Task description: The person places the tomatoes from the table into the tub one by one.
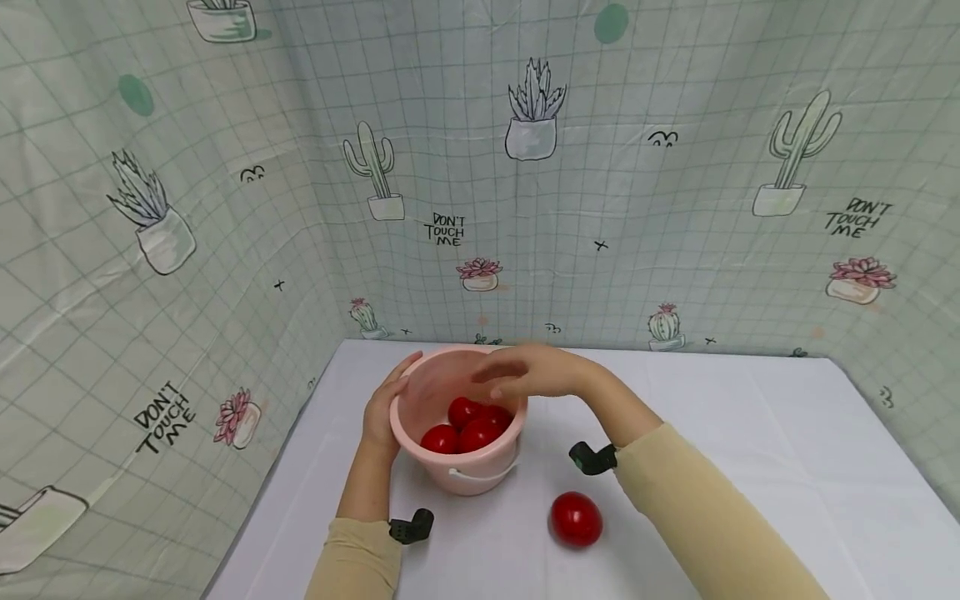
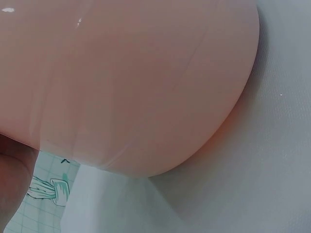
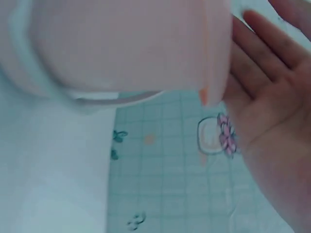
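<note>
A pale pink bucket point(image 1: 442, 468) with a white handle point(image 1: 480, 477) stands upright on the table. Inside it lie several glossy red rounded balls point(image 1: 478, 434). My left hand point(image 1: 384, 410) grips the bucket's left side, thumb at the rim; only a bit of it shows in the left wrist view. Over the right part of the opening hovers my right hand point(image 1: 542, 372), fingers loosely bent over the rim, with nothing seen in it. The right wrist view shows its palm and fingers point(image 3: 262, 63) beside the rim. Another glossy red ball point(image 1: 576, 519) lies on the table, right of the bucket.
The table point(image 1: 712, 467) has a white cover. Behind it and at its sides hangs a gridded cloth point(image 1: 600, 200) printed with potted plants. A small black wrist device point(image 1: 592, 458) sits at the right cuff, another black device point(image 1: 412, 527) at the left.
</note>
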Demonstrator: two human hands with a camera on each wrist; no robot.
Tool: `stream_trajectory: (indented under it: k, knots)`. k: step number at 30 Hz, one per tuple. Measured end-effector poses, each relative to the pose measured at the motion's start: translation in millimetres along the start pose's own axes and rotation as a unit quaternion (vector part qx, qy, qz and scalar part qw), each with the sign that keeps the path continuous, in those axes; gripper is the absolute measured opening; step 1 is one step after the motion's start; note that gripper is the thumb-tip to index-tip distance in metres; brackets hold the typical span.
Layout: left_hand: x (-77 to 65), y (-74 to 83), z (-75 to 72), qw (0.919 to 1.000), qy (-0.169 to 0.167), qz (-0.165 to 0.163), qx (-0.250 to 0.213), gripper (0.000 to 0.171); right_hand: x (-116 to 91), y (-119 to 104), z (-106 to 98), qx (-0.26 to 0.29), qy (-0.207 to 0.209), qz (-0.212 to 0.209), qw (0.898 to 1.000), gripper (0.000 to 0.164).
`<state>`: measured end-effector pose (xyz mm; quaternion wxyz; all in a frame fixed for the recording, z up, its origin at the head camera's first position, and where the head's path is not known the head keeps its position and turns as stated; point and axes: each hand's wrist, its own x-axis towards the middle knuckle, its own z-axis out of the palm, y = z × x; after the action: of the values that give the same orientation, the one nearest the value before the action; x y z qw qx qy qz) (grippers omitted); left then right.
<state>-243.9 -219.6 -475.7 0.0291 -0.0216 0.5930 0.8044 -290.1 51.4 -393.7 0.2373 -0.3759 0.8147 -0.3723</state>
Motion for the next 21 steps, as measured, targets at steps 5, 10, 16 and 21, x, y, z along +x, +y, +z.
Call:
stream_trajectory:
  k: [5,10,16,21]
  knots:
    - [0.3,-0.3,0.3,1.0000,-0.006,0.001,-0.002,0.047,-40.1,26.2,15.6,0.045,0.123,-0.018,0.991,0.046]
    - [0.3,-1.9,1.4,0.9999,-0.012,0.000,0.002,0.046,-82.8,57.4,42.5,0.098,0.186,-0.009,0.978,0.051]
    - [0.2,-2.3,3.1,0.9999,-0.015,-0.001,-0.007,0.047,-119.9,98.1,85.1,0.129,0.122,0.022,0.984,0.060]
    - [-2.2,1.6,3.1,0.9997,-0.014,-0.003,-0.021,0.047,-131.2,109.9,108.6,0.096,0.058,0.054,0.992,0.069]
